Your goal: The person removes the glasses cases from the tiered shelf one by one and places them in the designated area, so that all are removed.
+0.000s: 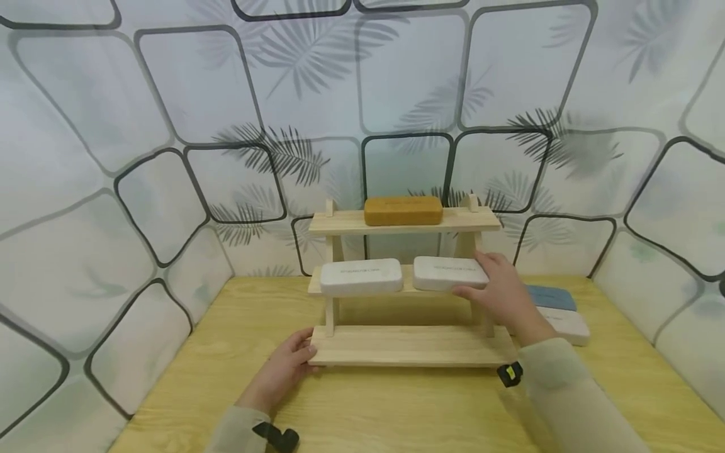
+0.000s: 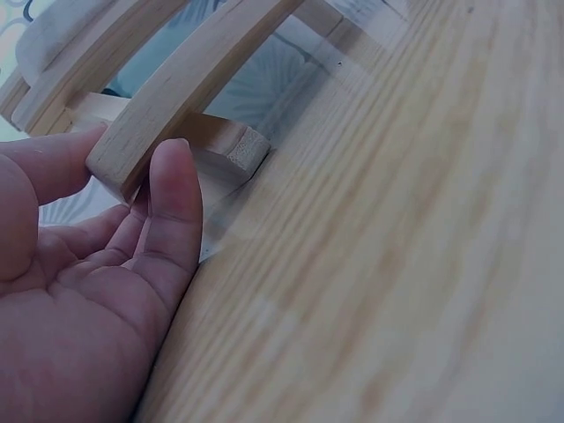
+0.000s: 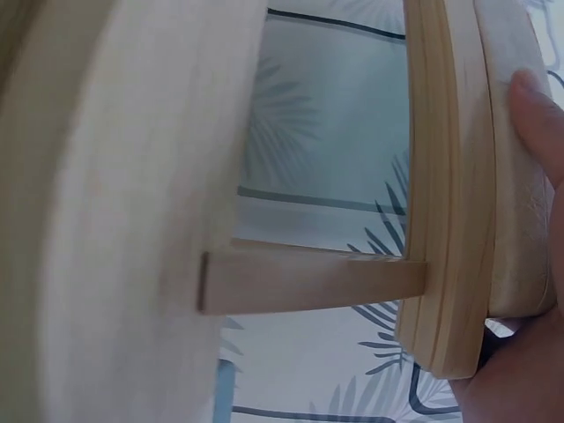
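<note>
1. Head view: the right hand grips a white case at the middle tier's right end; the left hand pinches the shelf by its bottom-left end.
2. Yellow wood-grain table, leaf-printed walls around.
3. Gripped case: rounded corners, faint lettering.
4. Second white case beside it, orange case above, blue case off right.

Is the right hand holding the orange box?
No, the right hand grips a white box on the middle shelf, while the orange box sits on the top shelf.
</note>
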The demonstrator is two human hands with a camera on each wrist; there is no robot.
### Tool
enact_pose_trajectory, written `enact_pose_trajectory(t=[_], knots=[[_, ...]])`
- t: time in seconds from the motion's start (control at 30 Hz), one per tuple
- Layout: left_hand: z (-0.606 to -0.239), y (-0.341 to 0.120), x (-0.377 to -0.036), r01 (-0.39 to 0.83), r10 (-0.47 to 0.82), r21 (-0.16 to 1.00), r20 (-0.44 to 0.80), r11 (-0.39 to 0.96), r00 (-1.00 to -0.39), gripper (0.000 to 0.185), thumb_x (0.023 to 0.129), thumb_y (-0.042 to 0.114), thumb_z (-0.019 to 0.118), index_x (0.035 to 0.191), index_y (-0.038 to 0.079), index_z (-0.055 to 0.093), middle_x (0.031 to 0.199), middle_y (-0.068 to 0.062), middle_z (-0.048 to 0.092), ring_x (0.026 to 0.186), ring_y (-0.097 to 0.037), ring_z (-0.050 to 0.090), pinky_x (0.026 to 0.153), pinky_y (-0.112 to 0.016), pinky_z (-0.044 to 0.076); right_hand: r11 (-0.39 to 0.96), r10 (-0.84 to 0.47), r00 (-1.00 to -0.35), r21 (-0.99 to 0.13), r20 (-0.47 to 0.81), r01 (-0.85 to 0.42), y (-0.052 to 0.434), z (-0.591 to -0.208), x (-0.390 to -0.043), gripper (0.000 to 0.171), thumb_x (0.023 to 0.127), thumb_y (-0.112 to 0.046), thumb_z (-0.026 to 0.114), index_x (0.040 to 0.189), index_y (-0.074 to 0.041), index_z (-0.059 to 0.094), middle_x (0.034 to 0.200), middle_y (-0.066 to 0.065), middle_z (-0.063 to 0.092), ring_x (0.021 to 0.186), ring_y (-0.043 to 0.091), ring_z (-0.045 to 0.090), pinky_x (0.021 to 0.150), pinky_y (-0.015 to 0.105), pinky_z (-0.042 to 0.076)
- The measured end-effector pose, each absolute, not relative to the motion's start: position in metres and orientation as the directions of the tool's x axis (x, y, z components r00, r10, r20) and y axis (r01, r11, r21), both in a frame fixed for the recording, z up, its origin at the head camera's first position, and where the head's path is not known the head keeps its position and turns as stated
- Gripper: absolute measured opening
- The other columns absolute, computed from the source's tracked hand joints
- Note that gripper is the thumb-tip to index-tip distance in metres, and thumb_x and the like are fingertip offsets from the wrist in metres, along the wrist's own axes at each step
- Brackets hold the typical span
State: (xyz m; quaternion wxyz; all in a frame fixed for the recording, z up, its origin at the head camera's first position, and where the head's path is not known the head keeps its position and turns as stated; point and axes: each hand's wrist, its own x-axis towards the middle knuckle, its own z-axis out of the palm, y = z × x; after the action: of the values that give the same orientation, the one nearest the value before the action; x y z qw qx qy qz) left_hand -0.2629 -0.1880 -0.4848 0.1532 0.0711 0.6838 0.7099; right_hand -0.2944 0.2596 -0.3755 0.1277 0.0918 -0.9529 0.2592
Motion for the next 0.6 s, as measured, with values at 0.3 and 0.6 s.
enact_pose_trajectory(t=[0.3, 0.6], knots=[[-0.4908, -0.1877, -0.2571, -0.134, 0.312, 0.990, -0.115, -0.041, -0.943, 0.062, 0.106, 0.018, 0.054, 0.157, -0.003, 0.023, 0.140, -0.026, 0.047, 0.109, -0.025, 0.061, 0.086, -0.035, 0.053, 0.899, -0.118, -0.959, -0.383, 0.256, -0.213, 0.2581, -0.3712, -0.3043, 0.111, 0.075, -0.077, 0.071, 0.148, 0.003, 0.045, 0.140, 0.033, 0.043, 0.123, 0.050, 0.043, 0.098, 0.066, 0.040], [-0.4846, -0.1892, -0.2623, -0.124, 0.312, 0.992, -0.108, -0.032, -0.944, 0.061, 0.106, 0.017, 0.054, 0.156, -0.002, 0.024, 0.135, -0.025, 0.049, 0.108, -0.024, 0.060, 0.085, -0.035, 0.053, 0.909, -0.113, -0.943, -0.351, 0.312, -0.225, 0.2606, -0.3733, -0.3007, 0.109, 0.078, -0.081, 0.063, 0.147, 0.002, 0.047, 0.137, 0.028, 0.044, 0.122, 0.047, 0.043, 0.096, 0.065, 0.040]])
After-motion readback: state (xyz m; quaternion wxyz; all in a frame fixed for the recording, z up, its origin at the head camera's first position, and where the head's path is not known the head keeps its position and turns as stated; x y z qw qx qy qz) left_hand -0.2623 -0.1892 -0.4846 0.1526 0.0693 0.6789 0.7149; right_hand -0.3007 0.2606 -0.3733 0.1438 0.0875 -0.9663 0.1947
